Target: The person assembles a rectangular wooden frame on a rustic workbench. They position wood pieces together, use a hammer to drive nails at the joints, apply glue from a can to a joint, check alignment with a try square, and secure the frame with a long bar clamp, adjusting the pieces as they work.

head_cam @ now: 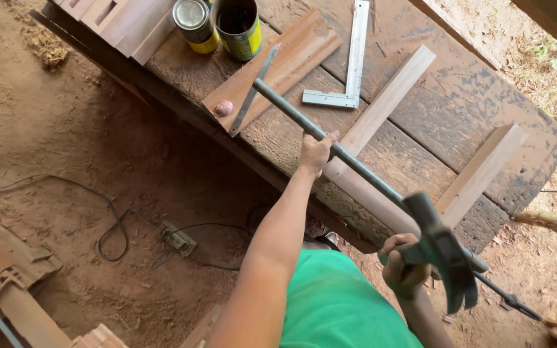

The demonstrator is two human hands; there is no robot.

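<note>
Hammer (443,258) gripped in the right hand (402,264), long metal rod (330,145) (lying over the workbench (485,84)) clasped by the left hand (315,153): a glancing swing could hit those fingers.

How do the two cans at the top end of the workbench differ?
The left can has its silvery lid on, while the right can is open, showing a dark inside. The left can looks shorter and all yellow on its side; the right can stands taller, with a green and yellow label. Both are round metal cans standing upright, side by side on the workbench, away from either hand.
</note>
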